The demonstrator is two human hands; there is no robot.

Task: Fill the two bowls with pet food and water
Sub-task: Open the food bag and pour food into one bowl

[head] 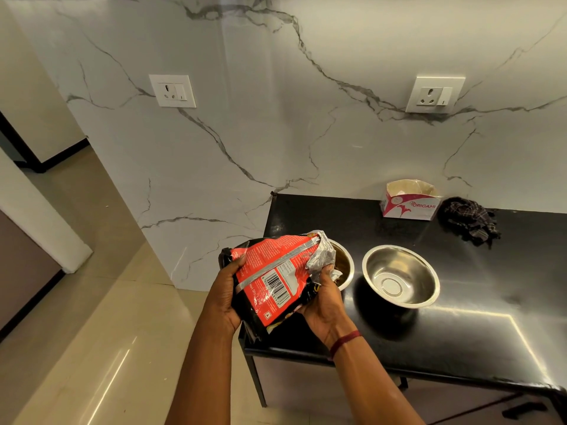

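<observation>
I hold a red and black pet food bag (273,276) tilted over the left end of the black table (478,320). My left hand (227,296) grips its lower end. My right hand (325,299) holds it near the crumpled silver mouth, which points at the left steel bowl (345,263). That bowl is mostly hidden behind the bag; something brownish shows inside it. The right steel bowl (400,276) stands beside it with nothing in it.
An open white and pink tissue box (409,200) and a dark crumpled cloth (469,220) lie at the back of the table against the marble wall. Two wall sockets (172,91) sit above. Tiled floor lies to the left.
</observation>
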